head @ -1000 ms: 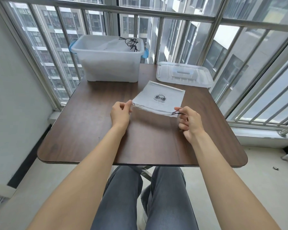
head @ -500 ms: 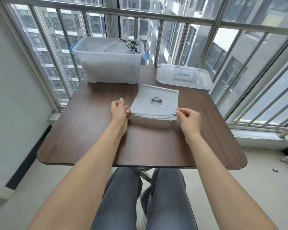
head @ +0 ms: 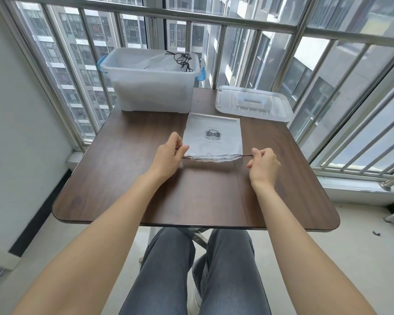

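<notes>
A person is sitting at a brown table (head: 191, 201), working on a pale grey drawstring pouch (head: 212, 123). It is lying flat near the table's middle, with its gathered mouth facing the near edge.

The left hand (head: 168, 155) is pinching the dark cord at the mouth's left end. The right hand (head: 264, 164) is pinching the cord (head: 243, 155) at the right end. The hands are therefore standing apart, with the pouch between them and the cord running taut.

Judging from the puckered hem, the mouth is being cinched shut. To do this well, both hands should be drawing outward evenly and level with the tabletop, so that the hem is bunching uniformly and the pouch is not sliding to one side.

The pouch is bearing a black bow-shaped logo (head: 213, 133) with a line of print beneath it, too small to read. A translucent bin (head: 150, 87) and its lid (head: 253, 105) are sitting along the far edge.
</notes>
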`<action>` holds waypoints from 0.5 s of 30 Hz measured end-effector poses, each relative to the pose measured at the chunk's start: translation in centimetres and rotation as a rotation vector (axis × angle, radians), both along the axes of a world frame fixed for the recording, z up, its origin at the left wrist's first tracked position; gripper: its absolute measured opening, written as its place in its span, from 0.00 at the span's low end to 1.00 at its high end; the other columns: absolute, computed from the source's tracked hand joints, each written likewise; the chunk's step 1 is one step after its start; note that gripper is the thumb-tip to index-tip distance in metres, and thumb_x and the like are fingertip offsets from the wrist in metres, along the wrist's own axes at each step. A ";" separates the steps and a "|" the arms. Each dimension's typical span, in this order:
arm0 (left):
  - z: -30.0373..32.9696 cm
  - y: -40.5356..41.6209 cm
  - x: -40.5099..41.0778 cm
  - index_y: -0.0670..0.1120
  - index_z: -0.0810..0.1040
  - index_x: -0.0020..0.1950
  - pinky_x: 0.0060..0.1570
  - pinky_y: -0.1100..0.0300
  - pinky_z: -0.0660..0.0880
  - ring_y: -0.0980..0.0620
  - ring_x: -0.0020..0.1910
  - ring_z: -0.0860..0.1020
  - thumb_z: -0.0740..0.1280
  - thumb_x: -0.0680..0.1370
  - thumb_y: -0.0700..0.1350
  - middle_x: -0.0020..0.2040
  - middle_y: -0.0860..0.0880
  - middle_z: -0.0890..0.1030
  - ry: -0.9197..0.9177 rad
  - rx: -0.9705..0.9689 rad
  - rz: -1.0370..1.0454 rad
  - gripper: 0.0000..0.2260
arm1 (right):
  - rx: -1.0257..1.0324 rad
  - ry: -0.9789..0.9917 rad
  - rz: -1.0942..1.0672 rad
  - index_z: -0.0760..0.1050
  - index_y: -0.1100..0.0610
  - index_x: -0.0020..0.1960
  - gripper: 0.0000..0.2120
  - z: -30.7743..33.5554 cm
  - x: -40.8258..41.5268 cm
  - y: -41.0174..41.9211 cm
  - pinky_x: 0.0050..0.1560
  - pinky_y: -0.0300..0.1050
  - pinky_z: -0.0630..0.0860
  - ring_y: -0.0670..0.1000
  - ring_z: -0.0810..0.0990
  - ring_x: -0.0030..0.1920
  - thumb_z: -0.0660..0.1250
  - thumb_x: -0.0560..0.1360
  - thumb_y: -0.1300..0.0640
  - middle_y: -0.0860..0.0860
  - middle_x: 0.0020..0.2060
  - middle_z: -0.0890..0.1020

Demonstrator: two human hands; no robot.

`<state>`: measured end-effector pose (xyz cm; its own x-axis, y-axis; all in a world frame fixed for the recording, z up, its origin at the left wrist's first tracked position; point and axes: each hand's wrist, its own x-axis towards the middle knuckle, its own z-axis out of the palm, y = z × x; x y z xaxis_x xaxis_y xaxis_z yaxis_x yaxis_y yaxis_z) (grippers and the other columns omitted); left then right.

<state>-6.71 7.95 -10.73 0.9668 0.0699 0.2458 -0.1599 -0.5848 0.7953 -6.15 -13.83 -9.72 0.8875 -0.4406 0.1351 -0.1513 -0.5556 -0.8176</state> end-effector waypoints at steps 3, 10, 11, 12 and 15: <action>0.0 0.0 -0.2 0.43 0.65 0.47 0.38 0.60 0.66 0.47 0.41 0.73 0.65 0.78 0.44 0.39 0.49 0.73 0.049 0.028 -0.042 0.09 | 0.121 -0.001 -0.002 0.68 0.60 0.45 0.10 0.0 0.2 0.5 0.35 0.41 0.69 0.49 0.76 0.28 0.55 0.80 0.55 0.51 0.31 0.79; -0.9 0.5 0.0 0.44 0.72 0.39 0.45 0.59 0.68 0.46 0.44 0.74 0.71 0.74 0.49 0.41 0.46 0.76 0.079 0.173 -0.046 0.12 | 0.907 -0.127 0.044 0.64 0.57 0.39 0.12 0.0 0.5 1.0 0.18 0.32 0.58 0.40 0.74 0.21 0.54 0.81 0.60 0.54 0.36 0.80; -0.8 0.4 0.1 0.43 0.73 0.37 0.41 0.60 0.65 0.47 0.42 0.73 0.71 0.73 0.50 0.39 0.46 0.76 0.086 0.186 -0.027 0.13 | 0.985 -0.135 0.039 0.64 0.57 0.39 0.12 0.2 0.4 1.2 0.18 0.32 0.58 0.41 0.74 0.21 0.54 0.81 0.60 0.55 0.35 0.79; -0.7 0.3 0.3 0.43 0.74 0.35 0.39 0.60 0.63 0.48 0.40 0.72 0.71 0.73 0.50 0.38 0.46 0.76 0.101 0.194 -0.006 0.14 | 1.052 -0.137 0.042 0.64 0.57 0.39 0.12 0.4 0.2 1.3 0.18 0.32 0.59 0.41 0.74 0.20 0.54 0.81 0.60 0.55 0.34 0.77; 0.0 -0.4 0.7 0.45 0.70 0.28 0.36 0.58 0.66 0.46 0.38 0.73 0.71 0.72 0.54 0.31 0.48 0.75 0.169 0.241 0.111 0.19 | 0.863 -0.125 0.170 0.66 0.57 0.37 0.12 0.7 -0.1 1.3 0.21 0.33 0.64 0.42 0.71 0.19 0.58 0.80 0.61 0.52 0.28 0.73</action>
<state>-6.06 7.56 -10.74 0.9851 0.1368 0.1041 0.0386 -0.7661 0.6415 -6.29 -12.49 -9.05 0.9512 -0.2971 -0.0829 -0.0046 0.2549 -0.9670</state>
